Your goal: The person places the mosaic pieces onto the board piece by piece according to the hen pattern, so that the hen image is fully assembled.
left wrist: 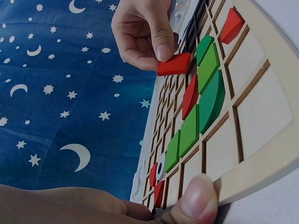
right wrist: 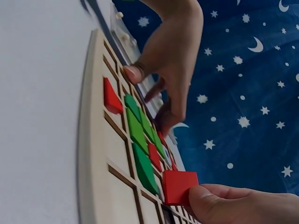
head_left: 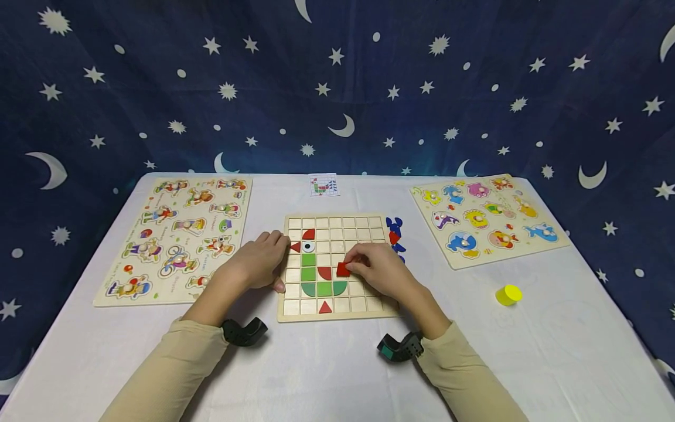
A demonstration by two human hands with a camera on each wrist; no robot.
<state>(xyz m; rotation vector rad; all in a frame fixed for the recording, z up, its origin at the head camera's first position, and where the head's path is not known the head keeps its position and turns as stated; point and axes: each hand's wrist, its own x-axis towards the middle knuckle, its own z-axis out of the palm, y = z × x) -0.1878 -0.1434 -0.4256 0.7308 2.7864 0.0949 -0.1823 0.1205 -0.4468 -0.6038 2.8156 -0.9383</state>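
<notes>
Star-printed blue cloth backs the white surface (head_left: 327, 363), where a wooden grid board (head_left: 333, 310) lies at frame centre. Right hand (head_left: 381, 268) pinches a red square piece (head_left: 343, 269) just above the board's middle cells. Left hand (head_left: 259, 261) rests relaxed against the board's left edge, thumb on its rim.

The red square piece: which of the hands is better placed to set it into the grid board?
Probably the right hand: it already pinches the red square piece above the grid board, while the left hand rests on the board's left edge.
</notes>
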